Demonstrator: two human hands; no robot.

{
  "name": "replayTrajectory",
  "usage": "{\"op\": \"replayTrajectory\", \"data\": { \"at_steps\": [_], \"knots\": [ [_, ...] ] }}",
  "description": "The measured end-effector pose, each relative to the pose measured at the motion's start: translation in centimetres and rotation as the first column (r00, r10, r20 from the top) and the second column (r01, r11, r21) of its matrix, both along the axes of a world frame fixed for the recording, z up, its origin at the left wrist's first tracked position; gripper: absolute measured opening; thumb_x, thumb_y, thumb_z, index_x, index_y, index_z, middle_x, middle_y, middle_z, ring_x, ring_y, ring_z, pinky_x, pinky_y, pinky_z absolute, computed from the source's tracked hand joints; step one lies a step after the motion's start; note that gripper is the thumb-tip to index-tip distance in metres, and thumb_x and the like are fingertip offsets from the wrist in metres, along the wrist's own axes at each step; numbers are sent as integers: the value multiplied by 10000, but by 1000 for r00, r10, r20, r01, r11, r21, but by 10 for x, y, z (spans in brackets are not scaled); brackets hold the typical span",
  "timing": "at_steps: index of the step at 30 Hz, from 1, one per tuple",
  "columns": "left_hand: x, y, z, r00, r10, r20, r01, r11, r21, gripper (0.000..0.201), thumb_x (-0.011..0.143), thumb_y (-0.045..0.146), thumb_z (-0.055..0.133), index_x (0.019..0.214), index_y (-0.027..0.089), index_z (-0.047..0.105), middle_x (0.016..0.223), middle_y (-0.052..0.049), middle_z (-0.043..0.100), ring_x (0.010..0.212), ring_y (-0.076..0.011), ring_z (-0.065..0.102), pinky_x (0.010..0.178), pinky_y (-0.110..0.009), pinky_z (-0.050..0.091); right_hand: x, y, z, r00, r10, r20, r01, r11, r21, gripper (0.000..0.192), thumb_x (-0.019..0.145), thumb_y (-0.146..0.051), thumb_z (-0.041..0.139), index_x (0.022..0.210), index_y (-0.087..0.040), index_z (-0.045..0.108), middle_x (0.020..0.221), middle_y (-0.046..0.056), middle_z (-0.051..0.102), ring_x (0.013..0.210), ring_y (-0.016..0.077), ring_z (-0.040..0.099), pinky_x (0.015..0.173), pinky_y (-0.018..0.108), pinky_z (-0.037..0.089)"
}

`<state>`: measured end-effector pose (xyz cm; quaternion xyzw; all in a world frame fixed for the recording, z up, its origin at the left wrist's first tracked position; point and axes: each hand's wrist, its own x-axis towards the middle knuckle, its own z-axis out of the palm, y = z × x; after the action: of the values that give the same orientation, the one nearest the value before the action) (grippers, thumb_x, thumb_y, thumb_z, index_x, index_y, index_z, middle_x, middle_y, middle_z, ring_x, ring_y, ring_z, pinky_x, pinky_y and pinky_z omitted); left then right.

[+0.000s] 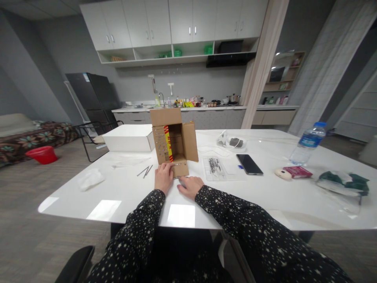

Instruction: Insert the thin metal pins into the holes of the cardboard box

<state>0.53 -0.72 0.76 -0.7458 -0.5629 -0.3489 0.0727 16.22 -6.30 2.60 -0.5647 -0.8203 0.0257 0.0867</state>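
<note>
The cardboard box (173,139) lies on its side on the white surface (265,196), mouth toward the person, all flaps open, so nothing is closed or sealed yet. The left hand (163,177) presses flat on the lower flap; the right hand (190,185) rests beside it, fingers spread, its grip on nothing I can make out. Thin metal rods (145,171) lie to the left.

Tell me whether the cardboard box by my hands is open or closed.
Open: the cardboard box lies on its side, flaps spread, dark interior facing you.
</note>
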Motion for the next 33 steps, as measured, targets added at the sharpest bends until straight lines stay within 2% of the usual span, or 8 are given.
{"op": "replayTrajectory", "data": {
  "at_steps": [15, 21, 33],
  "knots": [
    [5, 6, 5, 1000, 28, 11, -28, 999, -19, 251, 809, 185, 480, 1022, 220, 607, 1004, -71, 572, 1003, -228, 528, 869, -370, 395, 1, 2, -1, 1000, 15, -1, -15, 1000, 6, 366, 887, -463, 354, 1051, -226, 579, 953, 76, 687, 836, 218, 629, 672, 308, 382],
    [13, 10, 8, 998, 64, 10, -64, 998, -17, 234, 795, 194, 481, 991, 215, 608, 969, -73, 565, 985, -242, 529, 858, -385, 391, 2, 1, 0, 1000, 13, -6, -13, 1000, -5, 386, 887, -465, 356, 1112, -236, 570, 970, 71, 685, 851, 225, 627, 694, 313, 389],
    [14, 11, 2, 988, 86, 131, -84, 996, -24, 236, 793, 180, 464, 973, 206, 613, 975, -71, 558, 969, -219, 562, 874, -380, 386, 2, 2, -2, 1000, 16, 1, -16, 1000, 20, 368, 879, -465, 355, 1057, -230, 575, 952, 76, 688, 822, 221, 632, 651, 310, 377]
  ]
}}
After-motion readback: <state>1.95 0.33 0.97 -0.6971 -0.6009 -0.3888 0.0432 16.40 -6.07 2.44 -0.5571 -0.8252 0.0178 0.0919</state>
